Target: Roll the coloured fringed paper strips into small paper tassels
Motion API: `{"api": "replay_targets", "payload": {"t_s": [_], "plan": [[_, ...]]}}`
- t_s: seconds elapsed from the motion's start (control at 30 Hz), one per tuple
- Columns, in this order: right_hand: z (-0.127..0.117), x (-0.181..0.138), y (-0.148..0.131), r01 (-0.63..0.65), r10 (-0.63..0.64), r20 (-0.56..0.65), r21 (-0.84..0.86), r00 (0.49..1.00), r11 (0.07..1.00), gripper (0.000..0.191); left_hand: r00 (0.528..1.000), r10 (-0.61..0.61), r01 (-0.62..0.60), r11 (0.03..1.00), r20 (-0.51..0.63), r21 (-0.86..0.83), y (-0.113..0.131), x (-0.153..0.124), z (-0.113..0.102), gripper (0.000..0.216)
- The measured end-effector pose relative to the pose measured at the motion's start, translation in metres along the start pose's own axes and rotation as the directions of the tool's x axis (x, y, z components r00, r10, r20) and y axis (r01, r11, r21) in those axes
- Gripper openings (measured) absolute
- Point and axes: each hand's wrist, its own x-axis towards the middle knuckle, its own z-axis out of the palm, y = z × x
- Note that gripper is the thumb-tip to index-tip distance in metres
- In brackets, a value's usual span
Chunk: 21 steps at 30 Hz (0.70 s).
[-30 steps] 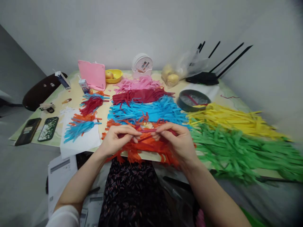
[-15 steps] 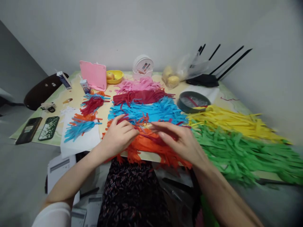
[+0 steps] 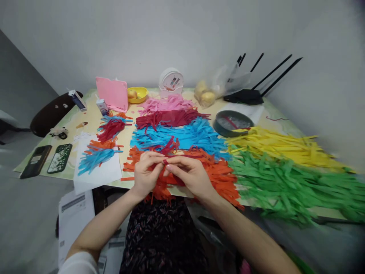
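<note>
My left hand (image 3: 146,173) and my right hand (image 3: 190,173) meet fingertip to fingertip over the orange fringed paper (image 3: 222,173) at the table's front edge. Pinched between the fingers is a dark red paper strip (image 3: 165,162), mostly hidden by them. More dark red strips (image 3: 171,144) stick up just behind my hands. Beyond lie blue fringed paper (image 3: 185,136), dark red fringed paper (image 3: 171,118) and pink fringed paper (image 3: 168,103). Tassels of mixed strips lie to the left, among them a blue and orange tassel (image 3: 98,154) on a white sheet (image 3: 98,177).
Yellow fringe (image 3: 279,146) and green fringe (image 3: 291,182) spread over the right side. A dark round tin (image 3: 234,123) sits behind them, near a black router (image 3: 245,97). Two phones (image 3: 35,161) lie at left. A pink tablet case (image 3: 112,94) and a yellow bowl (image 3: 139,95) stand at the back.
My hands have come together from apart, the right one moving left. Both now pinch the dark red strip close between the fingertips, and more of the orange fringe shows at right.
</note>
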Motion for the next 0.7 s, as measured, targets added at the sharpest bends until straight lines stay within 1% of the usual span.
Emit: {"api": "replay_targets", "payload": {"t_s": [0.07,0.17,0.23,0.3,0.37,0.4,0.43,0.47,0.5,0.53,0.57,0.6,0.63,0.67,0.7], "plan": [[-0.001,0.003,-0.002,0.055,-0.055,0.007,-0.025,0.998,0.998,0.023,0.993,-0.116,0.115,0.979,0.003,-0.171,0.005,-0.001,0.007,0.014],[-0.004,0.006,-0.003,0.108,-0.108,0.007,-0.124,0.994,0.986,0.016,0.979,-0.19,0.202,0.932,0.069,-0.302,0.009,0.001,0.011,0.014],[-0.003,0.006,-0.001,0.127,-0.136,-0.024,-0.218,0.99,0.968,0.01,0.972,-0.215,0.236,0.91,0.096,-0.341,0.009,0.003,0.013,0.015],[-0.002,0.005,0.001,0.155,-0.179,-0.046,-0.321,0.983,0.934,0.007,0.967,-0.236,0.253,0.901,0.09,-0.352,0.008,0.005,0.016,0.014],[-0.006,0.007,0.003,0.219,-0.249,-0.009,-0.449,0.968,0.866,0.01,0.965,-0.255,0.259,0.904,0.057,-0.341,0.006,0.007,0.02,0.013],[-0.014,0.012,0.003,0.259,-0.289,0.024,-0.521,0.957,0.813,0.012,0.964,-0.265,0.259,0.906,0.028,-0.333,0.004,0.009,0.021,0.012],[-0.028,0.018,0.002,0.29,-0.33,0.043,-0.594,0.943,0.75,0.013,0.961,-0.277,0.258,0.908,-0.01,-0.33,0.002,0.011,0.021,0.012],[-0.048,0.028,0.0,0.294,-0.361,0.041,-0.669,0.932,0.683,0.014,0.956,-0.289,0.256,0.907,-0.053,-0.335,-0.001,0.014,0.02,0.013],[-0.073,0.041,-0.002,0.253,-0.386,-0.008,-0.741,0.923,0.622,0.014,0.947,-0.305,0.254,0.903,-0.102,-0.347,-0.003,0.017,0.017,0.013],[-0.103,0.055,-0.004,0.162,-0.401,-0.104,-0.802,0.91,0.575,0.015,0.933,-0.324,0.252,0.896,-0.153,-0.365,-0.005,0.021,0.014,0.014],[-0.136,0.071,-0.006,0.0,-0.364,-0.231,-0.845,0.902,0.535,0.016,0.918,-0.344,0.251,0.887,-0.196,-0.387,-0.007,0.025,0.01,0.015],[-0.169,0.088,-0.007,-0.191,-0.298,-0.367,-0.852,0.881,0.487,0.017,0.904,-0.362,0.248,0.878,-0.228,-0.41,-0.008,0.029,0.005,0.016],[-0.2,0.102,-0.007,-0.354,-0.189,-0.463,-0.834,0.866,0.422,0.017,0.892,-0.378,0.247,0.867,-0.248,-0.432,-0.009,0.034,0.001,0.018],[-0.228,0.116,-0.005,-0.414,-0.116,-0.492,-0.819,0.863,0.397,0.016,0.883,-0.392,0.249,0.857,-0.257,-0.451,-0.01,0.038,-0.003,0.02],[-0.251,0.126,-0.002,-0.453,-0.062,-0.513,-0.804,0.856,0.385,0.016,0.879,-0.404,0.255,0.848,-0.255,-0.464,-0.01,0.042,-0.005,0.021]]}}
